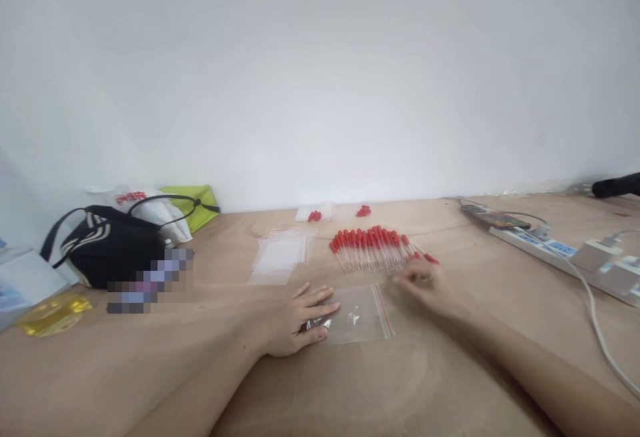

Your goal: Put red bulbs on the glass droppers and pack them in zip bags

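My left hand (300, 320) lies with its fingers spread over the left end of a clear zip-lock bag (357, 320). The bag is flat on the table, its red-lined seal toward the right. Just right of the bag, my right hand (423, 283) is curled with thumb and fingertips drawn together. Whatever is between those fingertips is too small or hidden to make out. It is close to the right end of a row of thin pale sticks with red tips (370, 247), fanned out beyond the bag. One red-tipped stick (425, 255) lies askew near its knuckles.
More flat zip-lock bags (283, 257) lie left of the sticks. Small red piles (314, 216) are near the wall. A black bag (110, 243), a lime-green box (200, 207) and a yellow packet (55, 313) occupy the left. A power strip (565, 253), cables and a phone (493, 217) are right.
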`<control>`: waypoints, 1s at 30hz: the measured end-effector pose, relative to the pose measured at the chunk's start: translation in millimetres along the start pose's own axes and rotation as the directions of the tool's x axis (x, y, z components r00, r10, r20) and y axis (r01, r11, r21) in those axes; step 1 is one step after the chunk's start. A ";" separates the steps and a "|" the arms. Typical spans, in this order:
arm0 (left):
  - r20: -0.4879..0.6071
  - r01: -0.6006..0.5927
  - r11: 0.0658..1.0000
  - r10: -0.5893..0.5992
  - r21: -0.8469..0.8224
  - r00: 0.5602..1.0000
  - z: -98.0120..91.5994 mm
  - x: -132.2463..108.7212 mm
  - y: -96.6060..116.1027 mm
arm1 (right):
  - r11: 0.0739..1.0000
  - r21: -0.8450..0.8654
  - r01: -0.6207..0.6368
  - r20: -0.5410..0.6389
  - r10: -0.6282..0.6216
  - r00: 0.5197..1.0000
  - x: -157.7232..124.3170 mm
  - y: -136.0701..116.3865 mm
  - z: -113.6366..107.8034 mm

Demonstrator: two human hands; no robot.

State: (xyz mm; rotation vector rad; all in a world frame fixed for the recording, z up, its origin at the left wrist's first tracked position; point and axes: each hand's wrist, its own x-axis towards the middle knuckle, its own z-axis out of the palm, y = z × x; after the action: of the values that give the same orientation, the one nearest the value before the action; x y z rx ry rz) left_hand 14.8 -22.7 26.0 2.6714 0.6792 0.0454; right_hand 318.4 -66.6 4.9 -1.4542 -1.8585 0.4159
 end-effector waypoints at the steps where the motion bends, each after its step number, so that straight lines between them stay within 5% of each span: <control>1: -0.003 0.002 1.000 -0.002 -0.008 1.000 0.2 0.3 -0.1 | 0.985 -0.076 -0.155 -0.156 0.141 0.978 5.3 8.1 -6.4; 3: -0.004 0.006 1.000 -0.006 -0.019 1.000 0.2 0.7 0.0 | 0.893 -0.216 -0.395 -0.296 0.326 0.898 15.3 25.0 -19.1; 6: -0.011 0.005 0.999 -0.005 -0.034 1.000 0.1 1.1 0.1 | 0.801 -0.291 -0.522 -0.278 0.452 0.848 24.3 42.3 -30.8; 11: -0.008 0.010 0.999 -0.010 -0.036 1.000 2.1 1.5 -2.7 | 0.779 -0.304 -0.548 -0.202 0.510 0.836 25.3 42.9 -26.8; 21: -0.117 0.045 0.997 -0.052 -0.061 0.992 9.6 0.7 -7.6 | 0.726 -0.358 -0.588 -0.324 0.493 0.807 24.5 32.7 -21.8; 25: -0.122 0.043 0.996 -0.053 -0.083 0.991 9.1 0.5 -7.7 | 0.790 -0.220 -0.573 -0.356 0.481 0.801 21.6 30.9 -29.7; 30: -0.142 0.044 0.994 -0.058 -0.097 0.988 9.0 1.0 -7.2 | 0.883 0.184 -0.431 -0.378 0.469 0.798 12.9 26.1 -33.7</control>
State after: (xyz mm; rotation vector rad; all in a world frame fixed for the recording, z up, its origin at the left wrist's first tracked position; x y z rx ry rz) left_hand 13.6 -19.6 14.8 2.5779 0.7701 0.2528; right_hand 359.3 -52.5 15.5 -1.7656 -1.1348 0.3715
